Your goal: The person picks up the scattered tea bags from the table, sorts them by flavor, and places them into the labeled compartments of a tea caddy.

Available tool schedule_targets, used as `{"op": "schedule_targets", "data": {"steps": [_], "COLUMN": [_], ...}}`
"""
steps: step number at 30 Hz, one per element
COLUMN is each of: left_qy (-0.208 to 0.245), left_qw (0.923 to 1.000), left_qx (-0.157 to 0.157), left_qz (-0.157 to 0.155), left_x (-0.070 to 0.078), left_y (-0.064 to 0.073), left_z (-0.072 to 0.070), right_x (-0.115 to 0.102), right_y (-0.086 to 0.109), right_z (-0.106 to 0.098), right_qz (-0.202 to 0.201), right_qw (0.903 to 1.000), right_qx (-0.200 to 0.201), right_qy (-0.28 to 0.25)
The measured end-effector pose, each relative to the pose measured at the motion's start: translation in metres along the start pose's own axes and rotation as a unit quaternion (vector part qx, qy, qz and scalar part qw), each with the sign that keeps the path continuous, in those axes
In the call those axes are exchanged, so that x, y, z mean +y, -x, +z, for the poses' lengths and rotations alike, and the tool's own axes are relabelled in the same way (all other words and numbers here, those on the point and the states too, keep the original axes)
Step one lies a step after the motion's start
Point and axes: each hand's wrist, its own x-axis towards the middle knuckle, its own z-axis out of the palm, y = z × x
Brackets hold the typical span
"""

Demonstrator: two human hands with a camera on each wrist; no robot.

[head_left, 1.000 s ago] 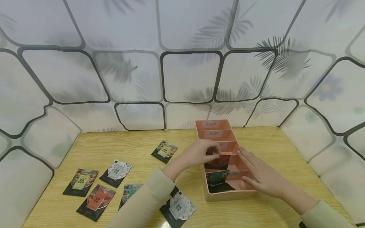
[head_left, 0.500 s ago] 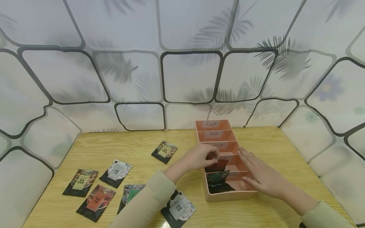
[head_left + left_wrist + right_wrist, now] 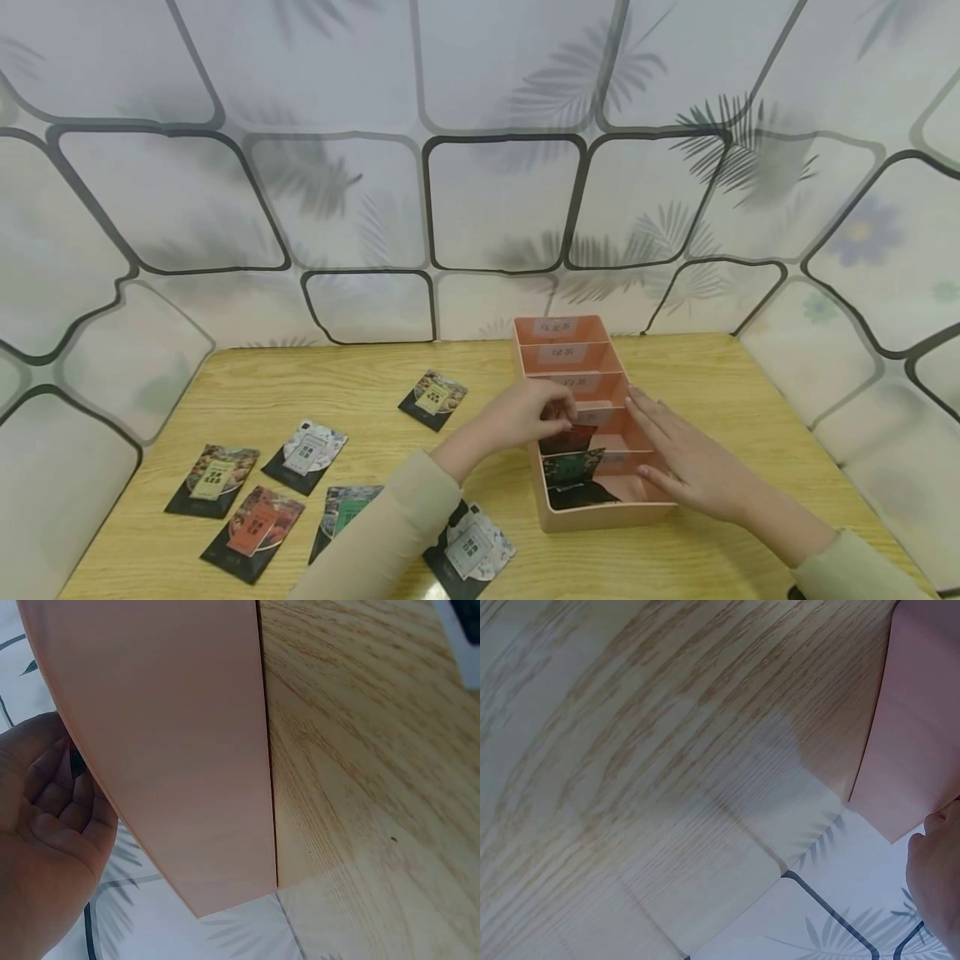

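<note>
A pink divided box (image 3: 592,518) with labelled compartments stands right of centre on the table. My left hand (image 3: 528,410) reaches over its left wall and pinches a red and black tea sachet (image 3: 570,439), which sits low in the second compartment from the front. In the left wrist view, the curled fingers of my left hand (image 3: 64,787) show beyond the box wall (image 3: 172,750), with a dark bit of the sachet between them. My right hand (image 3: 693,458) rests along the box's right rim with straight fingers. A green sachet (image 3: 573,467) and a black sachet (image 3: 581,495) occupy the front compartment.
Several sachets lie on the wooden table (image 3: 720,392) to the left: two yellow-labelled (image 3: 432,399), a red-labelled sachet (image 3: 252,533), a green-labelled sachet (image 3: 347,510) partly under the left sleeve, and white-labelled ones (image 3: 305,455). A patterned cloth wall (image 3: 502,200) closes off the back.
My left hand has shifted slightly down and left, and the red sachet has sunk deeper into its compartment. The right hand has stayed on the rim.
</note>
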Motion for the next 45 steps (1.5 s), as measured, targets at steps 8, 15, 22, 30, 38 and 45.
{"op": "schedule_targets", "data": {"steps": [8, 15, 22, 30, 38, 45], "left_qy": [0.011, 0.019, 0.01, -0.002, -0.019, -0.02], "left_qw": [0.9999, 0.9997, 0.9996, 0.9992, 0.9968, 0.9921], "left_qx": [-0.006, -0.001, 0.006, 0.027, 0.066, 0.11], "left_qz": [-0.004, -0.015, -0.027, -0.029, -0.042, -0.057], "left_x": [0.0, 0.004, 0.006, 0.003, -0.005, -0.02], "left_y": [0.0, 0.003, 0.007, 0.018, 0.038, 0.061], "left_z": [-0.004, -0.016, -0.027, -0.045, -0.067, -0.083], "right_x": [0.0, 0.0, 0.001, 0.0, 0.0, 0.001], "right_y": [0.0, 0.0, 0.001, 0.0, 0.0, 0.0], "right_z": [0.0, 0.0, 0.001, 0.0, -0.001, 0.0], "right_qz": [-0.003, 0.004, 0.0, 0.0, 0.0, -0.004], "right_qw": [1.0, 0.9999, 1.0, 1.0, 1.0, 1.0], "right_qx": [0.001, -0.01, -0.005, -0.007, -0.009, -0.001], "right_qy": [0.001, -0.004, -0.001, -0.003, 0.003, 0.003]}}
